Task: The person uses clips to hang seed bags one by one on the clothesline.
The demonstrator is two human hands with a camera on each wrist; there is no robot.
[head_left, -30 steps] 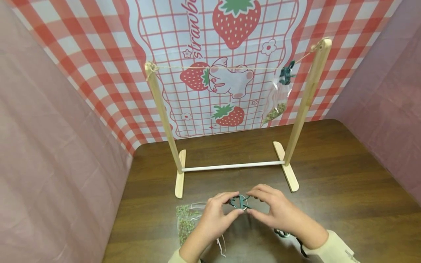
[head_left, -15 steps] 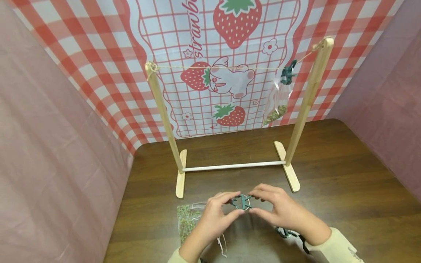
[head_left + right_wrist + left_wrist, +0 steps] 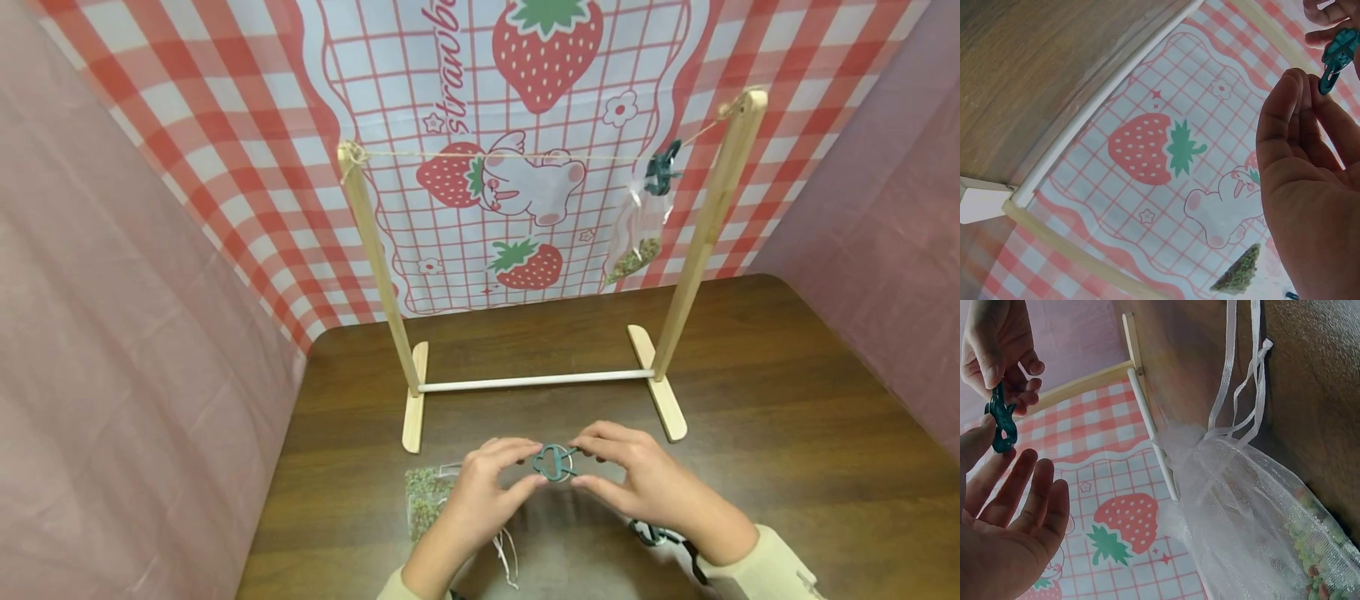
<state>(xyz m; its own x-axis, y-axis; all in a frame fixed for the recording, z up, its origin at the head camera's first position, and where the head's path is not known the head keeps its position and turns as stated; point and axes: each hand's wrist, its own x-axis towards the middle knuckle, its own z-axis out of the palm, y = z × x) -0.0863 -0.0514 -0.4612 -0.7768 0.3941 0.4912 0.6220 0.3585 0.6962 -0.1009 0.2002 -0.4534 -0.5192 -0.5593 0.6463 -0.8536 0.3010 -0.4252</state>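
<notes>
In the head view, a small green plastic spring clip (image 3: 555,462) with a metal ring is above the table's front part, between both hands. My right hand (image 3: 637,475) pinches its two handle ends with thumb and fingers. At its rounded end, my left hand (image 3: 487,487) touches it with thumb and index fingertip; the left wrist view shows the other left fingers (image 3: 1041,487) spread and extended. Below the left hand lies a sheer white drawstring bag (image 3: 1229,487) with green bits inside, partly hidden by the forearm in the head view. Another green clip (image 3: 647,532) lies beneath the right wrist.
A wooden stand (image 3: 705,242) with a white crossbar (image 3: 536,382) stands behind the hands. Along its top runs a string (image 3: 420,154), where a dark green clip (image 3: 662,167) suspends a clear bag (image 3: 633,242) of green bits. A checked strawberry cloth (image 3: 525,183) hangs behind.
My left fingertips have drawn back slightly to the left, so the clip's rounded end is more visible. The right hand keeps its pinch, and the whole view has shifted a little.
</notes>
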